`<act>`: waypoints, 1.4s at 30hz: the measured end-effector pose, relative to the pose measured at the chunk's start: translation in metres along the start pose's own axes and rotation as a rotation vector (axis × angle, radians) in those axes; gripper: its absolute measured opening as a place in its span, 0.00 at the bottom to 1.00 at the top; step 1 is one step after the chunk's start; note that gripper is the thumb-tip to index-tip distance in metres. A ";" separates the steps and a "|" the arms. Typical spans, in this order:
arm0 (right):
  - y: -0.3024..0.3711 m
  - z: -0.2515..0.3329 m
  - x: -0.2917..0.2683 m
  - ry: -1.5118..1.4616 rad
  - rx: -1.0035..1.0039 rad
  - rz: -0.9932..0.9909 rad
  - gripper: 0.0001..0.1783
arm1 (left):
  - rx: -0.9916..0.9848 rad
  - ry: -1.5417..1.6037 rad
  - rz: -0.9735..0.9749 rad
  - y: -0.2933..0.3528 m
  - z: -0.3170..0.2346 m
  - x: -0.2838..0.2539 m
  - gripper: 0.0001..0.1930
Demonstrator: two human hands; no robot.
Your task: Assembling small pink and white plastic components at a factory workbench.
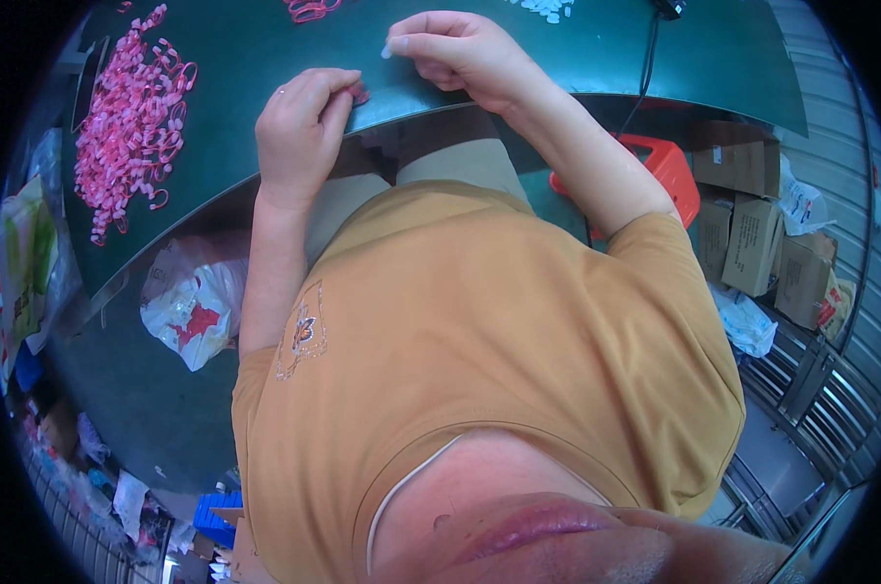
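Observation:
Close to the table's near edge, my left hand (302, 125) is closed, its thumb and forefinger pinching a small pink elastic band (361, 95), most of which the fingers hide. Farther right and a little higher, my right hand (460, 56) pinches a small whitish piece (387, 51) between thumb and fingertips. The two hands are apart. On the left of the table lies a large pile of pink bands (134, 136) with small pale pieces on them. Loose pink bands (312, 10) sit at the far edge of view, and small white pieces (548, 8) lie to their right.
The dark green table (236, 58) has a curved-looking near edge. A black cable (649, 58) hangs over it at right. Below are a red plastic stool or chair (669, 175), cardboard boxes (752, 234), and a white plastic bag (192, 302) on the left.

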State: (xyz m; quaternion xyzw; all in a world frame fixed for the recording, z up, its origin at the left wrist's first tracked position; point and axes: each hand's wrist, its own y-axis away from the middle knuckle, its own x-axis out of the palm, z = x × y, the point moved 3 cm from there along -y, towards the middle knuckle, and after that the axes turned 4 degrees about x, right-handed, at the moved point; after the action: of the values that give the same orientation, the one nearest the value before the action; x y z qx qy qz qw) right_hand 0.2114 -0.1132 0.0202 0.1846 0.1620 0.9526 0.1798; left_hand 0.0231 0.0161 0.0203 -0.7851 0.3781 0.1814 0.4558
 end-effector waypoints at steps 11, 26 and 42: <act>0.010 0.008 0.003 1.399 -0.693 -0.226 0.09 | -0.002 0.023 -0.039 0.000 0.001 0.001 0.05; 0.006 0.006 -0.005 1.365 -0.737 -0.206 0.09 | 0.019 0.011 -0.040 -0.001 0.000 0.001 0.05; 0.009 0.007 -0.001 1.452 -0.777 -0.157 0.10 | 0.023 -0.006 -0.040 -0.001 0.000 0.002 0.05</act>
State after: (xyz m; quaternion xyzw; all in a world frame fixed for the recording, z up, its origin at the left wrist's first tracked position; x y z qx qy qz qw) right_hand 0.2127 -0.1203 0.0290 -0.5638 -0.0906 0.8076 0.1473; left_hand 0.0248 0.0154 0.0197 -0.7866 0.3632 0.1702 0.4694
